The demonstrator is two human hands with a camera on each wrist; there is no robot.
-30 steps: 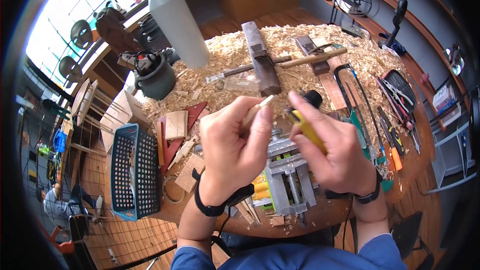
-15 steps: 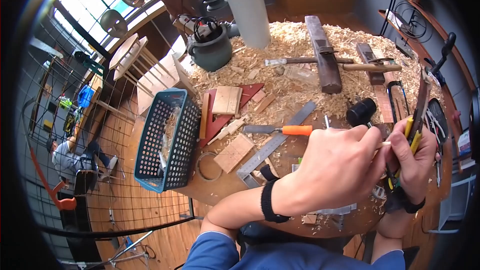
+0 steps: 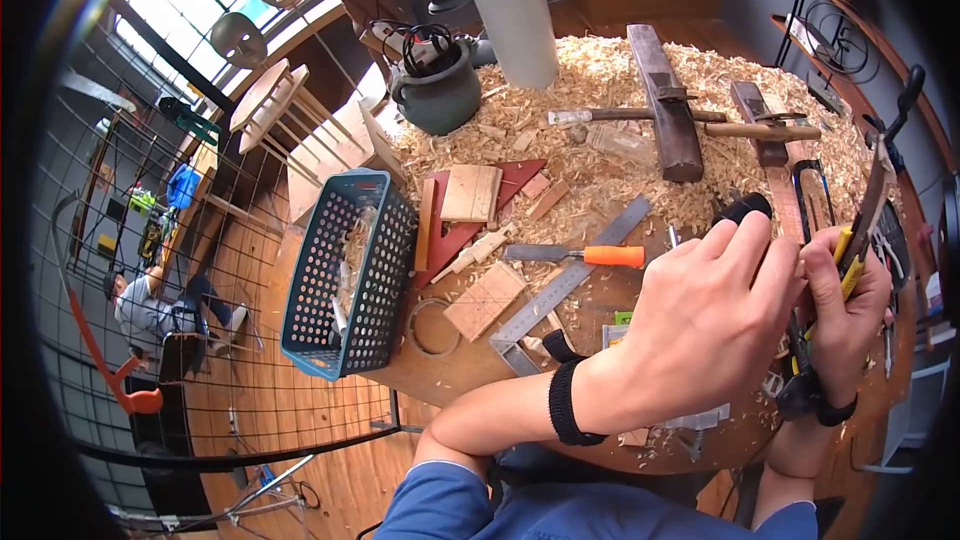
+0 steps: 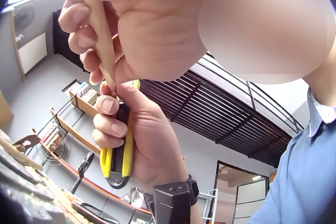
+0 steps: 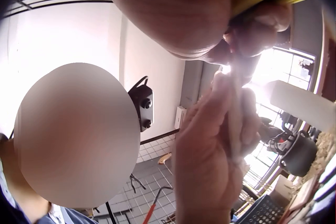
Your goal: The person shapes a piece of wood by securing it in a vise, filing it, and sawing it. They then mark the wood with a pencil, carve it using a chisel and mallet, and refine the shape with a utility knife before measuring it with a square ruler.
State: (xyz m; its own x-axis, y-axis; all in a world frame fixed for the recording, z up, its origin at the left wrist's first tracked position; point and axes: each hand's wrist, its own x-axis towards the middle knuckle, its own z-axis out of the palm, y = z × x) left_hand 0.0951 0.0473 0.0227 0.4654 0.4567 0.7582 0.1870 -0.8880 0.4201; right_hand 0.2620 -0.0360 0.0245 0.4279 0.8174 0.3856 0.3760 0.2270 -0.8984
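In the left wrist view my left hand (image 4: 152, 24) holds a slim pale wooden stick (image 4: 102, 37), fingers curled along it. Its narrow end meets the thumb and fingers of my right hand (image 4: 152, 137), which grips a yellow-and-black utility knife (image 4: 126, 140). The head view has the left hand (image 3: 700, 325) touching or nearly touching the right hand (image 3: 845, 315), with the stick mostly hidden behind the fingers. Blurred in the right wrist view, the stick (image 5: 235, 113) runs between both hands. Whether the blade touches the wood cannot be told.
A blue perforated basket (image 3: 350, 280) stands at the table's left. An orange-handled chisel (image 3: 612, 256) lies across a metal square (image 3: 545, 300). Wood blocks (image 3: 487, 302), a dark plane (image 3: 665, 110) and shavings (image 3: 600, 75) cover parts of the table. A seated person (image 3: 150, 310) is beyond the mesh.
The hands, apart a second ago, have come together at the table's right side in the head view. That view has turned left, showing the chisel and square. Both hands keep their holds.
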